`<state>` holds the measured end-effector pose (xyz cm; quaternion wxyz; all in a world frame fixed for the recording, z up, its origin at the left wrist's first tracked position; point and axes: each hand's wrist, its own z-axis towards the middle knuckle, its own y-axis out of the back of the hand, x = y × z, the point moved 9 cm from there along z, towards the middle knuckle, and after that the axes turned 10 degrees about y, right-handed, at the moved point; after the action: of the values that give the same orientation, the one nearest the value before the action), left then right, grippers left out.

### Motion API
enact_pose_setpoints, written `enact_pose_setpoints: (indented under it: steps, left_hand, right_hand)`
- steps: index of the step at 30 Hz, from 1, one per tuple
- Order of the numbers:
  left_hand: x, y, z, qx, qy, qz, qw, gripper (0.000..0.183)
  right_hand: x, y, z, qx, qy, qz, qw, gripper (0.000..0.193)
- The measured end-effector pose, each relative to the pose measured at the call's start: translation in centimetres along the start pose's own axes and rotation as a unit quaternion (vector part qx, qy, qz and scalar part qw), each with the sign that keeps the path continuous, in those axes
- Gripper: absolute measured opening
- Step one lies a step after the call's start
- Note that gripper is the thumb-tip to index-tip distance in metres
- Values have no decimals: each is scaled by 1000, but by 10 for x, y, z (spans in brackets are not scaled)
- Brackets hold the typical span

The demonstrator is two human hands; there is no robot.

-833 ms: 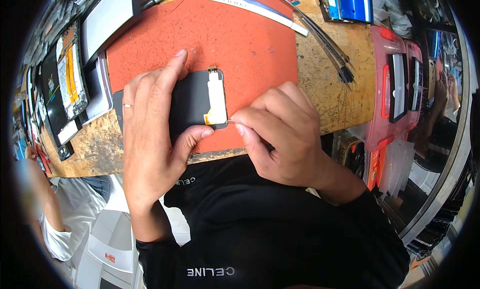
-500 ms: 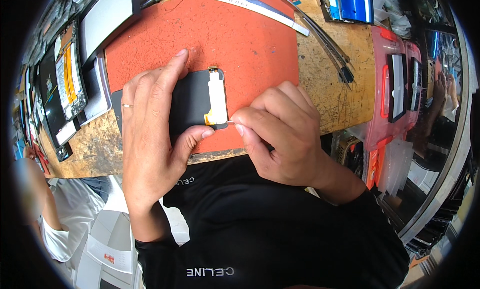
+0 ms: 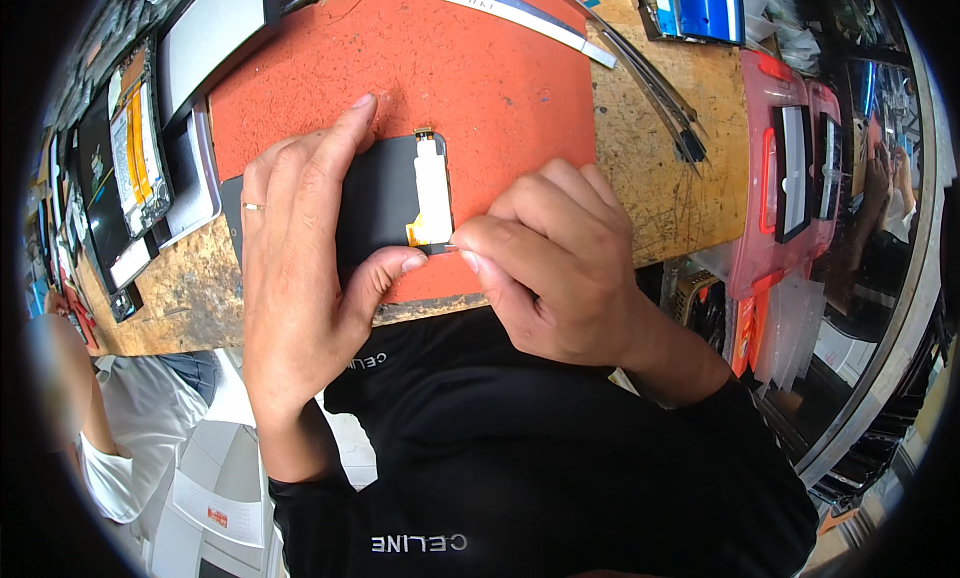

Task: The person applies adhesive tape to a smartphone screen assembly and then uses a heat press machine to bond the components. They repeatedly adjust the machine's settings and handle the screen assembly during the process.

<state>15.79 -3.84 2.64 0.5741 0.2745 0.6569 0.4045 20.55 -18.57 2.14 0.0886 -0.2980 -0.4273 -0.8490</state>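
Note:
A dark phone screen panel (image 3: pixel 385 193) lies back up on the red mat. A white strip (image 3: pixel 433 193) with a gold flex cable runs along its right end, and a small connector sticks out past the far edge. My left hand (image 3: pixel 300 243) lies across the panel and grips it, thumb at the near edge and fingers reaching over the far edge. My right hand (image 3: pixel 560 268) is closed in a pinch at the panel's near right corner. Something thin and small shows at its fingertips, too small to name.
The red mat (image 3: pixel 520 98) covers part of a worn wooden bench (image 3: pixel 700 203). Tweezers (image 3: pixel 640 73) and a white ruler-like strip (image 3: pixel 515 18) lie at the far side. Opened devices (image 3: pixel 135 148) crowd the left. A pink clear case (image 3: pixel 750 168) stands at right; another person (image 3: pixel 130 428) is at lower left.
My right hand has shifted slightly left, bringing its pinched fingertips onto the panel's near right corner. My left hand keeps its place on the panel.

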Motion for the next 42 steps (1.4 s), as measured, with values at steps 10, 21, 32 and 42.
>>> enact_pose_setpoints:
  steps: [10, 21, 32, 42]
  left_hand:
    - [-1, 1, 0, -1, 2, 2, 1000, 91]
    - [0, 1, -1, 3, 6, -13, 1000, 91]
    - [-1, 3, -1, -13, -7, -53, 998, 84]
    - [118, 148, -130, -516, 184, -160, 821, 15]
  right_hand:
    - [10, -3, -3, 62, 80, 58, 993, 19]
    - [-2, 3, -6, -30, 43, 39, 998, 26]
    - [4, -2, -3, 30, 61, 17, 998, 23]
    - [-13, 33, -12, -131, -40, 92, 986, 15]
